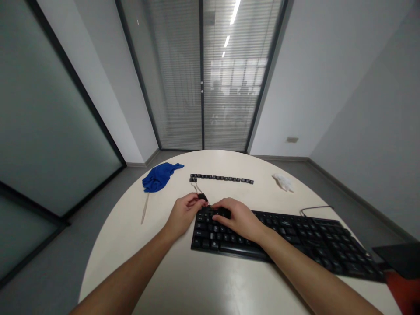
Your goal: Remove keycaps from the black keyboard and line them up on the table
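A black keyboard (243,238) lies across the table in front of me. My left hand (185,212) is closed at the keyboard's far left corner. Its thumb and fingers pinch a keycap puller (202,197) with a black body and thin wire loops sticking out at the far end. The puller's near end sits close to the keyboard's top left keys. My right hand (239,216) rests over the left part of the keyboard, index finger near the puller and thumb apart from it. Beyond the hands, several loose black keycaps (221,178) form a row, with two more below its left end.
At the left lies a blue cloth (159,177) with a thin wooden stick (145,208) beside it. A crumpled white tissue (282,182) is at the right. The keyboard's cable (315,207) runs off the right edge of the round table (131,245). A red and black object (402,271) stands at far right.
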Available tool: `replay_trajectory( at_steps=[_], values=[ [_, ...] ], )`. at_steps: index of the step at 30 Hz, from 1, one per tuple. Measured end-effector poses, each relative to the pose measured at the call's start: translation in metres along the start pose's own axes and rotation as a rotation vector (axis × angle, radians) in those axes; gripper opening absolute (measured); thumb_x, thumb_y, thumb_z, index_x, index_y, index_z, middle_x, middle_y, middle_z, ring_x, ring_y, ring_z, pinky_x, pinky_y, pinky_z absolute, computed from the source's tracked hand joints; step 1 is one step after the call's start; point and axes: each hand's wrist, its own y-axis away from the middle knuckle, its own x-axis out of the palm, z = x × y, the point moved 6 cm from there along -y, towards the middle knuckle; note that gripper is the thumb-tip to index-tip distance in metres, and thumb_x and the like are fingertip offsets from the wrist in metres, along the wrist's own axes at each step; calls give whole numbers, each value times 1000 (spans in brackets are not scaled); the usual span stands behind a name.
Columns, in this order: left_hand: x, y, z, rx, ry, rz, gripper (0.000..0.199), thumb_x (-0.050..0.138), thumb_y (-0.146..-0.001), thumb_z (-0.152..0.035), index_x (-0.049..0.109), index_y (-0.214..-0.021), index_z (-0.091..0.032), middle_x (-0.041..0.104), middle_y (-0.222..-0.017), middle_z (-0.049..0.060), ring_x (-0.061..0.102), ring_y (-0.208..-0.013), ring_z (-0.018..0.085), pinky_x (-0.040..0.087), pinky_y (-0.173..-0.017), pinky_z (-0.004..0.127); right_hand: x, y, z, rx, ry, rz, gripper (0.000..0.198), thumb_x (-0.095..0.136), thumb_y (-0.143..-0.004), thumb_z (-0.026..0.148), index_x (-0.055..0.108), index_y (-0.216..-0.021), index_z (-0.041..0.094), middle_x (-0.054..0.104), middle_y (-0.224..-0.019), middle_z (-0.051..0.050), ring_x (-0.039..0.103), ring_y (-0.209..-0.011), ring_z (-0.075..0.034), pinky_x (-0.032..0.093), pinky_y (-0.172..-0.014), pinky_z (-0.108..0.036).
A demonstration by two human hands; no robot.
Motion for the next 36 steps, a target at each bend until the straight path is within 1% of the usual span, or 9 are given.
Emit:
replay_trajectory(
  at_steps=[3, 6, 8, 17, 21, 26, 29, 32, 36],
  values=[
    [2, 0, 0, -8, -9, 18, 17, 61, -88, -31, 67, -89, -15, 75, -87, 6, 71, -82, 19, 55, -77, 28, -5, 10, 10, -50, 71, 74, 48, 66, -84, 43, 59, -128, 25, 65, -123, -7, 58, -113, -23, 43, -100, -37],
    [4, 0, 1, -15, 12, 42, 17, 61, -88, -31, 67, -89, -15, 74, -86, 5, 70, -82, 19, 54, -77, 28, -5, 22, 11, -66, 147, 157, 77, 69, -76, 56, 46, -142, 22, 51, -142, -11, 46, -130, -29, 34, -110, -42],
    [5, 0, 2, -19, 21, 50, 18, 61, -88, -32, 67, -88, -15, 74, -84, 5, 70, -83, 19, 53, -76, 28, -3, 28, 7, -42, 187, 186, 89, 67, -74, 62, 39, -147, 21, 42, -149, -13, 38, -136, -31, 29, -113, -45],
    [8, 0, 5, -60, -4, 96, 18, 62, -86, -32, 65, -89, -15, 73, -82, 4, 70, -81, 19, 52, -74, 28, 3, 29, 2, -57, 214, 168, 96, 66, -72, 68, 36, -148, 17, 41, -150, -13, 39, -135, -32, 31, -112, -47],
    [12, 4, -2, -42, -80, 150, 17, 61, -87, -32, 65, -88, -15, 73, -81, 4, 69, -79, 20, 52, -70, 28, 3, 30, 3, -73, 234, 161, 95, 65, -73, 68, 37, -148, 16, 41, -149, -14, 40, -134, -32, 32, -112, -47],
    [14, 6, -17, 83, -250, 156, 12, 62, -86, -27, 68, -85, -17, 72, -81, 3, 67, -75, 18, 51, -71, 28, 3, 30, 4, -82, 238, 149, 94, 66, -73, 66, 38, -148, 17, 42, -149, -14, 41, -134, -32, 33, -111, -47],
    [13, 6, -13, 66, -212, 152, 12, 60, -87, -28, 65, -87, -17, 73, -83, 4, 69, -79, 20, 53, -73, 30, 2, 30, 7, -103, 240, 143, 91, 68, -73, 64, 40, -146, 17, 43, -148, -13, 42, -133, -31, 34, -111, -46],
    [12, 4, 0, -34, -45, 141, 15, 59, -88, -31, 60, -88, -17, 74, -87, 7, 71, -85, 21, 54, -77, 32, 0, 29, 10, -115, 223, 122, 71, 63, -83, 55, 45, -143, 22, 46, -147, -10, 44, -132, -28, 36, -111, -46],
    [14, 3, 10, -87, 19, 140, 17, 60, -89, -34, 57, -87, -17, 74, -85, 7, 72, -86, 21, 54, -80, 33, -1, 26, 10, -107, 180, 62, 44, 51, -95, 37, 52, -138, 27, 56, -139, -5, 51, -127, -23, 40, -109, -43]
  ],
)
